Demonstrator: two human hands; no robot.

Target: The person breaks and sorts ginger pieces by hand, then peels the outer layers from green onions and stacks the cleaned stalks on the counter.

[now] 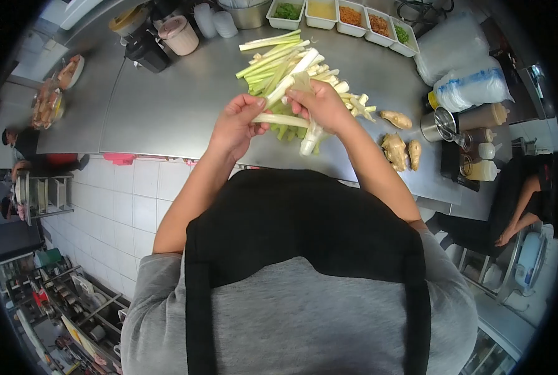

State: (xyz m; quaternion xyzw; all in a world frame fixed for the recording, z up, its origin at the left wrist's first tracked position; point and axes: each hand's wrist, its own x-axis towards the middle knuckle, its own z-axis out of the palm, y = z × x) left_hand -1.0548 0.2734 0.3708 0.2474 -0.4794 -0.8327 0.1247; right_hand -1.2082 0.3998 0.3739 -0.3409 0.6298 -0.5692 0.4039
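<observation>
My left hand [242,119] is closed, its thumb and fingers pinching the end of a pale leek-like stalk [283,120]. Close beside it, my right hand [319,103] grips the pale stalks too, with a thin, translucent outer leaf [301,81] by its fingers. A white root end [310,145] hangs below the right hand. Which pieces belong to one stalk I cannot tell, since the fingers cover where they meet. Under and behind both hands, a pile of green-and-white stalks [269,62] lies on the steel counter [172,94].
Ginger-like roots [394,152] lie right of the pile, near a metal container [438,125] and squeeze bottles [482,170]. White tubs of chopped ingredients [352,20] line the back. Plastic bags [472,81] stand at right. A co-worker's arm [519,212] shows at far right.
</observation>
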